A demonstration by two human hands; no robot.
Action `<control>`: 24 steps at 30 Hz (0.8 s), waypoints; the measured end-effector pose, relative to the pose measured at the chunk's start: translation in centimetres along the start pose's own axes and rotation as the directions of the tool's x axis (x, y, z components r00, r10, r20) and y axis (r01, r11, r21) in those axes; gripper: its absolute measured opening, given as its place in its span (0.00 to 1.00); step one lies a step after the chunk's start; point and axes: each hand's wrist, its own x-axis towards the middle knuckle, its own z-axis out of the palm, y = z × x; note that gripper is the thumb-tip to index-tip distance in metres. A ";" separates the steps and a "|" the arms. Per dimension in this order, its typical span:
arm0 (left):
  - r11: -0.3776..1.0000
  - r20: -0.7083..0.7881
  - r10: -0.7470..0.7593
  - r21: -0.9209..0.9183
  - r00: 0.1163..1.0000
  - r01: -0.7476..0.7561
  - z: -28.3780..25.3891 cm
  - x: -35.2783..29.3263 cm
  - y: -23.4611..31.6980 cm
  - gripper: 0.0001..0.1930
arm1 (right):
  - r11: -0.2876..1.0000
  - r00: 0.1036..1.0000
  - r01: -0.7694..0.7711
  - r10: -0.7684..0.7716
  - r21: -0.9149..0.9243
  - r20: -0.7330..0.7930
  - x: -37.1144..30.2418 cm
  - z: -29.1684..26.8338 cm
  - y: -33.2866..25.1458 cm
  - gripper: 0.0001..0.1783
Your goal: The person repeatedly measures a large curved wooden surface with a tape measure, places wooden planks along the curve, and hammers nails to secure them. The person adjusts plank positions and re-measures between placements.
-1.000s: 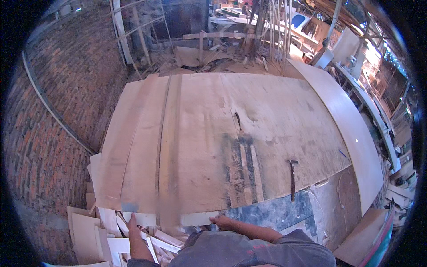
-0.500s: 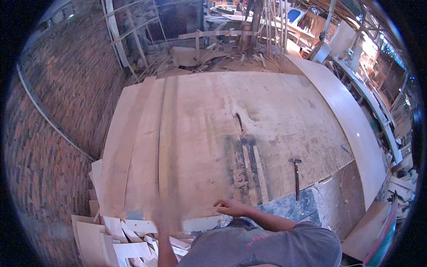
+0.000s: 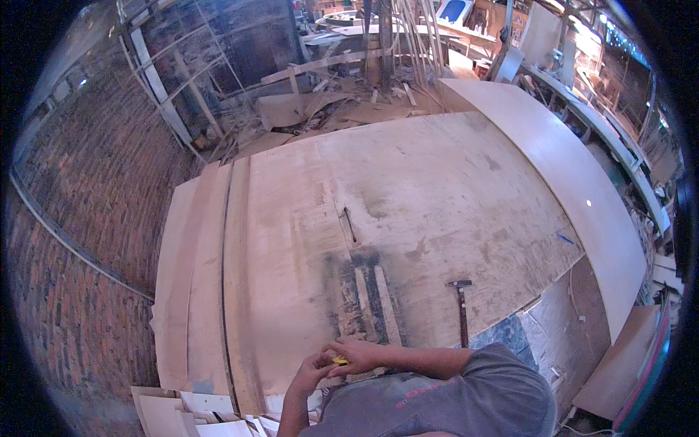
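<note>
Left hand [image 3: 313, 371]: raised in front of the body, over the near edge of the sheet; fingers bent, meeting the other hand.

Right hand [image 3: 358, 355]: forearm laid across from the right; fingers bent inward, fingertips at the left hand.

Yellow object [image 3: 339, 360], small: located between the two hands, mostly covered by fingers; kind not readable. Which hand bears the grip cannot be told.

Plywood sheet [image 3: 451, 197], large, pale: lying flat before the person; stained dark near the middle of its near half, with two pale strips [image 3: 388, 306] within the stain.

Plank [image 3: 238, 291], long, tan: on the sheet's left part, running from near edge to far edge, a dark line along its left side.

Hammer [image 3: 463, 313]: right of the hands, head away from the person, handle toward the near edge.

Blue stick [image 3: 565, 238], thin: near the sheet's right edge.

White panel [image 3: 568, 175], long: along the right side.

Wood offcuts [image 3: 164, 411]: heaped at lower left.

Brick wall [image 3: 80, 218]: far left.
</note>
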 end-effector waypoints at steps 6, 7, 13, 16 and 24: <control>0.988 -0.309 0.061 -0.117 0.949 -0.101 -5.2 1.3 -1.1 0.10 | 0.983 0.983 -0.178 0.180 -0.044 0.028 -5.3 -5.2 8.1 0.25; 0.989 -0.477 0.145 0.068 0.867 -0.128 -8.8 1.8 -3.3 0.09 | 0.974 0.979 -0.206 0.204 -0.095 -0.025 -6.6 -6.0 11.0 0.23; 0.901 -0.686 0.053 -0.280 0.726 -0.331 -19.0 -4.0 0.2 0.04 | 0.860 0.916 -0.379 0.295 -0.342 -0.273 -16.5 -16.1 18.9 0.12; 0.895 -0.807 -0.039 -0.290 0.589 -0.338 -23.6 -6.0 -1.5 0.05 | 0.829 0.923 -0.374 0.293 -0.415 -0.247 -18.1 -19.9 19.6 0.10; 0.995 -0.993 0.102 0.101 -0.063 0.014 -20.1 -6.2 -7.7 0.34 | 0.831 0.822 -0.535 0.470 -0.153 -0.321 -18.2 -22.3 24.6 0.10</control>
